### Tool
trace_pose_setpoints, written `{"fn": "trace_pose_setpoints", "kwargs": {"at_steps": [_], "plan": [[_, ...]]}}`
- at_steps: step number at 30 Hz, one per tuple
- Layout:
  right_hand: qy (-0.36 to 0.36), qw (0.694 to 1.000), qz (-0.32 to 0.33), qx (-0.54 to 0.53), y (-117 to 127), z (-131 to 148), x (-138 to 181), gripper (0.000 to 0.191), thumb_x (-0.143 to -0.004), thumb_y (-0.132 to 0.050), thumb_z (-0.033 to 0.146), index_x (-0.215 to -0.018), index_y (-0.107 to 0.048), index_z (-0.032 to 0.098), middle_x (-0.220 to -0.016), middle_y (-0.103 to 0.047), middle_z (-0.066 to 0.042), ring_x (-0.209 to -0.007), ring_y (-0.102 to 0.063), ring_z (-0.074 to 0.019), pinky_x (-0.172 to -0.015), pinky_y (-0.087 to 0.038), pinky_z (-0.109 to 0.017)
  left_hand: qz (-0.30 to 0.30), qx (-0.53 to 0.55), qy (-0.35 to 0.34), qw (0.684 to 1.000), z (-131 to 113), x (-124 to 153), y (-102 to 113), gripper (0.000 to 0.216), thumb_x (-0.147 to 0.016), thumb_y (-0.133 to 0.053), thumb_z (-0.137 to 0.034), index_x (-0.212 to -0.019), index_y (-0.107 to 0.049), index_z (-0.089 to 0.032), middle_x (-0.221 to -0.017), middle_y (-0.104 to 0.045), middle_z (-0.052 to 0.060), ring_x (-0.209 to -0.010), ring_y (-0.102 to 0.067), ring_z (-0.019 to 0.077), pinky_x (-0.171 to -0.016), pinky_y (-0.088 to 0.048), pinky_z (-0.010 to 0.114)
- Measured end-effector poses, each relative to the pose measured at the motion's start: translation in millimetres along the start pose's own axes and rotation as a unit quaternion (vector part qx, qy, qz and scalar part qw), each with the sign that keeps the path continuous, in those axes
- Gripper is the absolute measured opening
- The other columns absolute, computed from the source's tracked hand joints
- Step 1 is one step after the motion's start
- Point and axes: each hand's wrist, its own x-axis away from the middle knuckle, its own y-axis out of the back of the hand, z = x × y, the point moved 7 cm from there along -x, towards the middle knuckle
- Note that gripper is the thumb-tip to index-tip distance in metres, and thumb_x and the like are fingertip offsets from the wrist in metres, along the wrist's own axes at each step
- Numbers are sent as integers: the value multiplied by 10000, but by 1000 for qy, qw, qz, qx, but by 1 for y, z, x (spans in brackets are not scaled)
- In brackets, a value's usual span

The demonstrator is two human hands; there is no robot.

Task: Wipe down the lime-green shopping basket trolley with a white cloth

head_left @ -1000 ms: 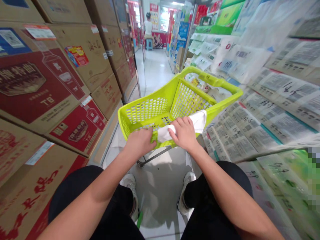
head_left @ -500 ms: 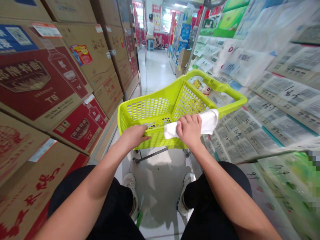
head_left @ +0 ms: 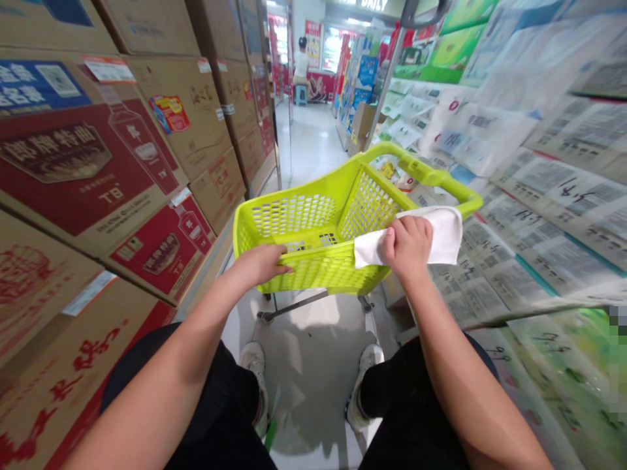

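A yellow-green shopping cart (head_left: 294,212) stands sideways in front of me, its handle to the right. My left hand (head_left: 264,264) grips the near rim of the basket close to its left end, thumb on the outside and fingers over the edge. A white cloth (head_left: 447,236) lies over the near rim by the handle end. My right hand (head_left: 410,243) is closed on this cloth and presses it against the rim. Part of the cloth sticks out on each side of the hand. The visible basket floor holds nothing.
Stacked cardboard cartons (head_left: 59,156) line the left side. Packs of paper goods (head_left: 553,196) fill the right side. A metal post (head_left: 392,75) rises behind the cart. Far down the aisle a person (head_left: 300,62) sits on a blue stool (head_left: 300,94). My shoes (head_left: 365,372) flank the cart's near side.
My right hand has slid the white cloth rightward along the rim, toward the handle. My left hand keeps its hold on the rim. The view has shifted slightly.
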Motion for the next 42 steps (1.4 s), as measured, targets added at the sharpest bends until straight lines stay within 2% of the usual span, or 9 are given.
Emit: {"fn": "trace_pose_setpoints", "kwargs": {"at_steps": [3,10,19,21,28,30,37,39,42], "plan": [[-6,1000,1,-9,-1,15,5,324,-1010,-433,408,-955,-674,198,-1015,-616,-121,-1053,-471,-319,-1075,-331,-522,-14,-8,-4,1000,-8,1,2,401,-932,-611,-500,-1199,-669,-207,-1239,-737,154,-1138,-708,378,-875,-559,420],[117,974,91,-173,-12,120,33,523,-997,-496,497,-1389,-600,167,-1353,-610,-148,-1301,-459,-332,-1198,-284,-526,-21,4,-32,999,-16,0,0,397,-919,-617,-456,-1232,-681,-221,-1221,-752,132,-1118,-718,327,-902,-547,379],[-46,997,-4,-57,9,-10,5,428,-1034,-409,404,-1276,-683,180,-1346,-632,-165,-1425,-408,-377,-1216,-242,-624,-22,15,-21,999,0,-3,3,432,-864,-631,-404,-1256,-699,-236,-1218,-760,114,-1106,-721,318,-894,-546,373],[-32,998,5,-58,7,5,8,452,-1023,-437,448,-1301,-671,178,-1364,-613,-166,-1436,-383,-391,-1228,-212,-650,-38,-3,-11,999,-8,-1,5,447,-871,-616,-437,-1260,-705,-236,-1229,-754,131,-1115,-718,340,-888,-554,398],[148,968,117,-164,-10,135,43,751,-955,-528,628,-1558,-480,183,-1551,-456,-183,-1491,-290,-430,-1235,-244,-652,-78,-19,3,997,-30,7,12,383,-870,-607,-495,-1138,-756,-266,-1125,-778,113,-1067,-729,343,-838,-557,388],[144,968,123,-162,-12,127,40,668,-994,-496,574,-1550,-490,205,-1554,-474,-166,-1494,-317,-393,-1241,-263,-613,-72,-16,0,997,-27,7,13,382,-859,-617,-477,-1152,-751,-272,-1152,-777,103,-1087,-725,341,-830,-555,379],[-84,996,0,-31,-1,-3,13,475,-1036,-403,474,-1331,-616,168,-1584,-446,-199,-1552,-252,-407,-1229,-194,-694,-76,-43,-3,996,-20,3,10,414,-842,-603,-428,-1192,-735,-250,-1152,-771,128,-1091,-722,366,-819,-573,419],[-76,996,4,-49,-4,10,17,483,-1027,-414,488,-1319,-611,158,-1555,-471,-208,-1559,-239,-410,-1228,-204,-691,-83,-51,-1,995,-25,3,10,400,-852,-596,-421,-1186,-739,-253,-1119,-774,128,-1066,-729,354,-815,-571,407],[25,989,68,-126,-12,78,33,573,-1008,-454,528,-1404,-564,128,-1487,-536,-204,-1524,-312,-386,-1255,-236,-621,-92,-53,10,994,-31,5,10,406,-851,-609,-431,-1187,-740,-244,-1098,-776,133,-1044,-733,347,-805,-565,394]]}}
